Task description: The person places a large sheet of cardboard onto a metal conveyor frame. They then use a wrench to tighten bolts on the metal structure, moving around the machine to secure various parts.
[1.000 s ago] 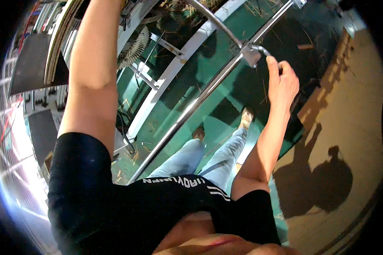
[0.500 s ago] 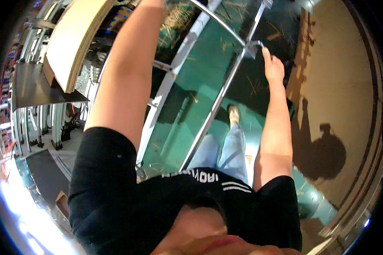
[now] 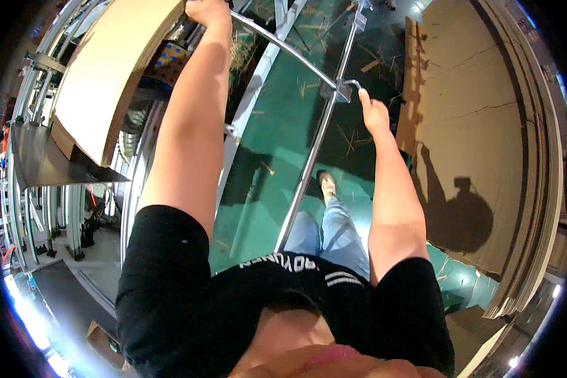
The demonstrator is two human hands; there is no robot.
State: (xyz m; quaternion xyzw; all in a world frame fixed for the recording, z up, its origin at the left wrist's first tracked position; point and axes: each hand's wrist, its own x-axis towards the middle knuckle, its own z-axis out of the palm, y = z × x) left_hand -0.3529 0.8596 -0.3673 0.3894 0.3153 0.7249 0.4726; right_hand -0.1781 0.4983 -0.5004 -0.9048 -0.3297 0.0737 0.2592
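Observation:
A long silver metal tube [image 3: 307, 170] runs away from me over the green floor, with a grey clamp joint [image 3: 336, 92] partway along it. From that joint a thinner silver rod [image 3: 283, 46] goes up and left toward my left hand [image 3: 209, 11]. That hand is curled closed at the top edge, beside a small dark piece at the rod's end; what lies inside its fingers is hidden. On the other side, my right hand [image 3: 376, 116] is closed with its thumb against a bent metal hex key [image 3: 355, 82], whose other end meets the joint.
Stacked cardboard sheets [image 3: 472, 126] stand along the right. At left lie a thick pale board [image 3: 107, 69], a dark metal plate [image 3: 50, 157] and upright aluminium profiles [image 3: 72, 217]. A white beam [image 3: 255, 82] crosses the floor [image 3: 264, 145], where straw-like scraps are scattered.
The view has shifted, so the tube and joint appear lower and farther left. My left hand has come into sight at the top. The right hand stays at the hex key.

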